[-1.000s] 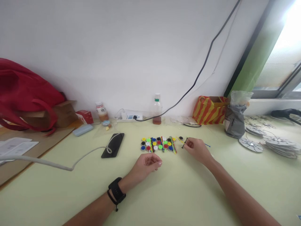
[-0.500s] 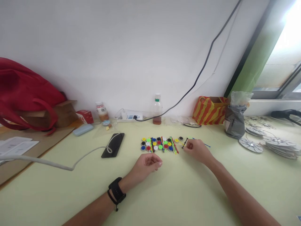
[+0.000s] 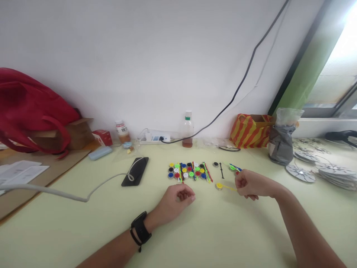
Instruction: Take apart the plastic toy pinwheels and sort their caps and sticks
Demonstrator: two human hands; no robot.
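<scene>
My left hand [image 3: 178, 199] rests on the table, fingers loosely curled, with a gap to the thumb and nothing seen in it. Just beyond it lie rows of small coloured discs [image 3: 198, 173] with thin plastic sticks [image 3: 206, 172] between them. Further right, my right hand [image 3: 248, 184] pinches the end of a yellow stick [image 3: 229, 188], whose other end lies at a yellow disc [image 3: 219, 186]. A black disc [image 3: 215, 164] and a black stick [image 3: 221, 170] lie apart. Behind my right fingers are a green disc [image 3: 232, 168] and a blue stick [image 3: 234, 166], partly covered.
A black phone [image 3: 135, 171] with a grey cable lies to the left. Along the wall stand a power strip [image 3: 156, 137], a bottle [image 3: 187, 130], a striped bag [image 3: 249, 130] and a grey bag [image 3: 281, 143]. Round flat discs [image 3: 336, 173] are stacked at right.
My right hand has moved right and nearer to me. The yellow disc and stick have come forward from beside the rows. The black stick now lies free. My left hand has hardly moved.
</scene>
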